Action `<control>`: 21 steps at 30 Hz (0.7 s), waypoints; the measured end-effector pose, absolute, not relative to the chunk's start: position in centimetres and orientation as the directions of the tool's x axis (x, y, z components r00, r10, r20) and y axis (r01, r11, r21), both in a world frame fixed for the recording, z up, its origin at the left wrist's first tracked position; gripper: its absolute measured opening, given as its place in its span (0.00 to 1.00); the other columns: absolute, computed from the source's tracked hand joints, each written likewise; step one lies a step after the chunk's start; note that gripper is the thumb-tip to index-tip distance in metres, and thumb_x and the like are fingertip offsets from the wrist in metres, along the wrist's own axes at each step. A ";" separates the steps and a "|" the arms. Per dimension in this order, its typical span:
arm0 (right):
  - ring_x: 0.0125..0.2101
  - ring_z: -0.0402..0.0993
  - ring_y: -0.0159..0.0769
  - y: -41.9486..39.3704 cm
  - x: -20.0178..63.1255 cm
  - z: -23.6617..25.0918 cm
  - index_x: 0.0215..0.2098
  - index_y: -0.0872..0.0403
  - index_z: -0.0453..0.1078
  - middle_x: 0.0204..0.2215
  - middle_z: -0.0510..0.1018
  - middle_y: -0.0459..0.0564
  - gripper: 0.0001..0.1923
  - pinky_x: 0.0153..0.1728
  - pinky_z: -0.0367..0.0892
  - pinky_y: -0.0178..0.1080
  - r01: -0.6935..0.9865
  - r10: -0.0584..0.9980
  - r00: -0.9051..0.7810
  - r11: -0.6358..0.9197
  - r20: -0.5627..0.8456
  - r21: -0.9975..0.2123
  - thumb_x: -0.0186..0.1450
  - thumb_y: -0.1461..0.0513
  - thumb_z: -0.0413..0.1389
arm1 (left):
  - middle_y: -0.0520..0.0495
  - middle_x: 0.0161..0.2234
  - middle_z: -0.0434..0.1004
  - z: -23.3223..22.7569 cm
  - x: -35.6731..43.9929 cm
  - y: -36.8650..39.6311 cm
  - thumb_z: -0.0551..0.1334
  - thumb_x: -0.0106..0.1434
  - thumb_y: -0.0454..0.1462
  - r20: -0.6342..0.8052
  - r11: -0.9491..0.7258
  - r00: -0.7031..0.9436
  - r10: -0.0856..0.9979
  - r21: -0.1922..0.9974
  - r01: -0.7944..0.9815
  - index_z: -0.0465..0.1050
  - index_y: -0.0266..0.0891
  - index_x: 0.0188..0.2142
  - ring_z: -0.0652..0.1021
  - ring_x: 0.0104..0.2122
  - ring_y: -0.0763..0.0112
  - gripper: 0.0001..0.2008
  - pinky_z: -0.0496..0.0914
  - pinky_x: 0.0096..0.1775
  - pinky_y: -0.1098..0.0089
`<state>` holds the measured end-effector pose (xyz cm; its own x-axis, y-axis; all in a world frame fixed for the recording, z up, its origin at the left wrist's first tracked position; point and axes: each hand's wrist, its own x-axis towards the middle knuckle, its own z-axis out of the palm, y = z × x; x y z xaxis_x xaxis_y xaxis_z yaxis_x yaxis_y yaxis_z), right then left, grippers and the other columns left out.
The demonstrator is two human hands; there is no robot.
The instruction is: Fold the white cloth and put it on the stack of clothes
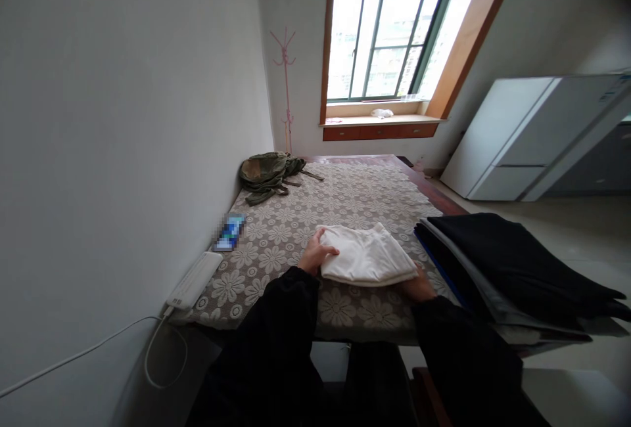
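Head view shows the left hand curled over the left edge of a folded white cloth, fingers together on top, while the right hand sits tucked against its near right corner, fingers hidden so I cannot tell how they lie. The cloth rests near the front edge of the floral tablecloth, with a stack of dark folded clothes close on its right overhanging the table's edge. Open cloth stretches far behind, up to a green bag; a phone and a white power strip hug the left edge.
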<state>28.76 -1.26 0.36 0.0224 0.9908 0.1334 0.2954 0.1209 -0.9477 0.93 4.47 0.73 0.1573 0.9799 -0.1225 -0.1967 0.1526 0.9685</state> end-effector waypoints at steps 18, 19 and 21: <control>0.40 0.84 0.50 -1.8 28.1 3.4 0.57 0.57 0.70 0.42 0.85 0.58 0.23 0.41 0.80 0.47 -0.316 0.824 -0.233 -0.566 -0.516 -0.761 0.66 0.56 0.60 | 0.41 0.59 0.75 3.8 0.9 2.9 0.71 0.50 0.36 0.197 -0.108 0.247 0.949 0.937 -0.333 0.67 0.41 0.66 0.78 0.52 0.52 0.42 0.73 0.54 0.57; 0.38 0.85 0.49 -1.8 28.1 3.4 0.56 0.57 0.70 0.41 0.86 0.58 0.24 0.39 0.80 0.46 -0.299 0.820 -0.216 -0.572 -0.530 -0.764 0.65 0.56 0.62 | 0.41 0.59 0.76 3.9 0.9 2.8 0.71 0.51 0.36 0.212 -0.112 0.260 0.942 0.929 -0.352 0.66 0.41 0.66 0.78 0.51 0.53 0.42 0.74 0.52 0.58; 0.36 0.85 0.48 -1.8 28.3 3.3 0.55 0.56 0.71 0.40 0.86 0.58 0.24 0.35 0.80 0.44 -0.257 0.832 -0.182 -0.555 -0.524 -0.791 0.62 0.58 0.64 | 0.42 0.57 0.77 4.1 0.8 2.7 0.71 0.51 0.37 0.230 -0.113 0.280 0.932 0.919 -0.377 0.66 0.41 0.67 0.79 0.50 0.53 0.43 0.75 0.50 0.60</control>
